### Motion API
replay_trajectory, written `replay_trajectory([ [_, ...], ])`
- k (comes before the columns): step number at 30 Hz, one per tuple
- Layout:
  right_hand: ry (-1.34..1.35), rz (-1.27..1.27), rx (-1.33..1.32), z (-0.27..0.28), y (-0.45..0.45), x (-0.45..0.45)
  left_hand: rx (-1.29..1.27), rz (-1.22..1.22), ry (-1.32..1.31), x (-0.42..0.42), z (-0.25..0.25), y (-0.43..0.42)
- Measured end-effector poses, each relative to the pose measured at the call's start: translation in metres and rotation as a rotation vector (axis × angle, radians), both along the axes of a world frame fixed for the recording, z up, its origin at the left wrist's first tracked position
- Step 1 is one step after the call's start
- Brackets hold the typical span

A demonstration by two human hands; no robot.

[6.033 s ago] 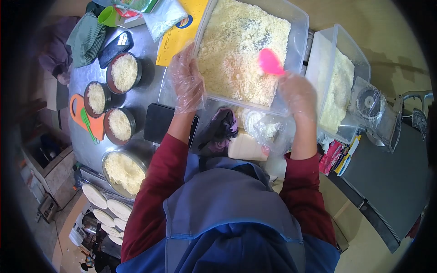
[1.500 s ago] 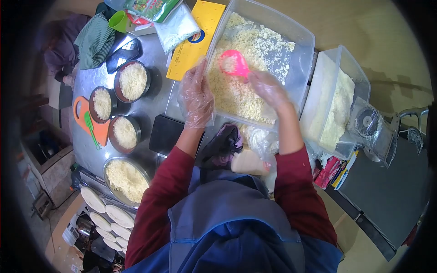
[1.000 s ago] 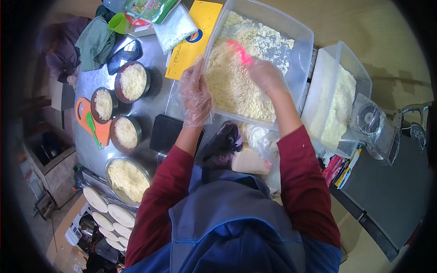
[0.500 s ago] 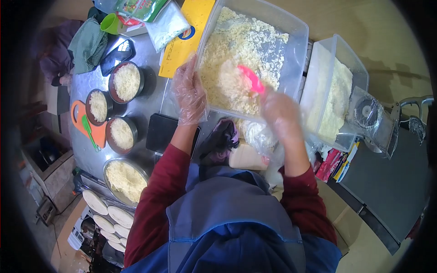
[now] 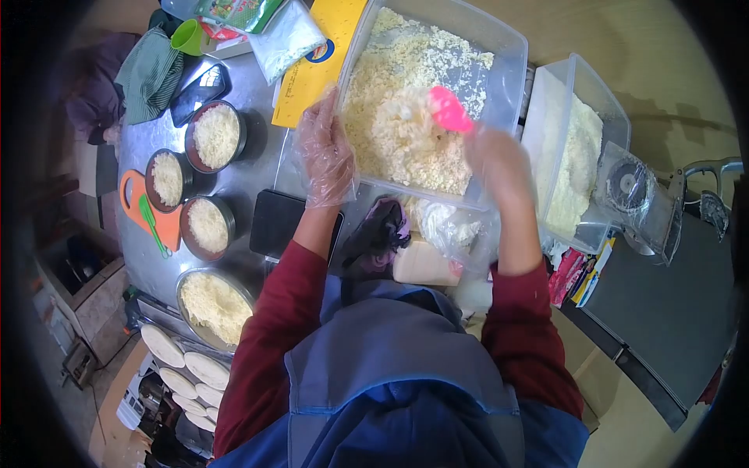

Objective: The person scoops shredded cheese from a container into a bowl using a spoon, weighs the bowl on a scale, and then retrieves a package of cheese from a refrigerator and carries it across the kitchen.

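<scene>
A clear plastic bin holds pale crumbly grated food, thinly spread at its far right part. My right hand, gloved in clear plastic and slightly blurred, is closed on the handle of a pink scoop over the crumbs. The scoop is tilted, and crumbs are heaped to its left. My left hand, also in a clear glove, grips the bin's left wall near the front corner.
Three dark bowls of grated food, a steel bowl, an orange board and a black scale lie left. Another bin stands right. Round dough pieces lie lower left. A person is at upper left.
The pink scoop and my right hand have swept left, then back right over the crumbs. More of the bin's floor shows at its far right than earlier. My left hand stays at the bin's wall.
</scene>
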State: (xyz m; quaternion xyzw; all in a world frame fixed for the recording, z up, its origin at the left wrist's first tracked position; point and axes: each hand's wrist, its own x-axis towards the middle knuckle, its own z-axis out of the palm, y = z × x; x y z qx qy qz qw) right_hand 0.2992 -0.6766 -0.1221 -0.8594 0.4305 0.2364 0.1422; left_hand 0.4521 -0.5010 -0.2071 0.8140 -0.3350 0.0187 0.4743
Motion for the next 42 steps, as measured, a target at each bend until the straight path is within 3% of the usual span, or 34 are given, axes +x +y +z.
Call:
replay_trajectory([
  [2,0.127,0.089,0.019,-0.025,-0.028,0.012,-0.018,0.01,-0.027,0.0,-0.003,-0.001],
  [4,-0.033,-0.15,0.205,-0.031,-0.016,0.033,-0.02,0.009,-0.023,0.0,-0.004,-0.001],
  [5,-0.033,-0.148,0.207,-0.03,-0.005,0.035,-0.018,0.01,-0.017,0.0,-0.004,0.0],
  [7,-0.005,0.075,0.056,-0.01,0.025,0.028,-0.017,0.009,-0.008,0.0,-0.001,0.0],
  [8,0.022,0.078,0.08,0.012,0.026,0.026,-0.019,0.008,0.002,0.0,0.0,0.0],
  [12,0.034,0.104,-0.092,0.013,-0.014,-0.007,0.002,0.014,0.007,-0.001,-0.003,0.0],
  [14,0.264,0.273,0.018,-0.016,-0.025,-0.025,-0.007,0.016,-0.015,-0.001,-0.001,-0.001],
  [18,0.11,0.4,0.049,-0.039,-0.021,-0.042,0.009,0.018,-0.007,-0.001,-0.004,0.0],
  [20,0.329,0.676,0.315,-0.053,-0.03,-0.035,-0.016,0.014,-0.039,-0.001,-0.004,0.0],
  [21,0.326,0.682,0.311,-0.063,-0.027,-0.035,-0.017,0.019,-0.044,0.001,-0.004,-0.001],
  [23,-0.146,0.538,0.438,-0.078,-0.008,-0.038,0.013,0.009,0.032,-0.001,-0.003,0.0],
  [24,-0.146,0.536,0.431,-0.072,0.007,-0.031,0.007,0.006,0.031,-0.001,-0.003,-0.001],
  [26,-0.109,0.22,0.135,-0.044,0.037,-0.009,0.021,0.016,-0.01,0.0,-0.003,0.0],
  [29,0.093,0.121,0.132,0.019,0.025,0.013,0.005,0.009,-0.023,0.0,-0.003,0.0],
  [30,0.094,0.116,0.138,0.023,0.019,0.013,0.01,0.003,-0.021,0.0,-0.003,0.001],
  [32,0.004,0.156,-0.136,0.024,-0.006,0.009,0.001,0.005,-0.017,0.0,-0.004,0.001],
  [35,0.032,0.274,-0.334,-0.033,-0.034,-0.014,0.04,0.01,0.026,0.0,0.001,0.001],
  [36,0.033,0.273,-0.335,-0.024,-0.03,-0.015,0.038,0.009,0.027,0.001,0.0,0.001],
  [38,0.311,0.464,-0.138,0.002,-0.014,-0.019,0.0,0.014,-0.003,0.0,-0.003,0.001],
  [41,0.22,0.481,0.023,-0.007,-0.014,-0.038,0.01,0.015,0.009,-0.001,-0.003,0.001],
  [42,0.219,0.482,0.021,-0.033,-0.028,-0.052,0.008,0.016,0.008,0.0,-0.003,0.001],
])
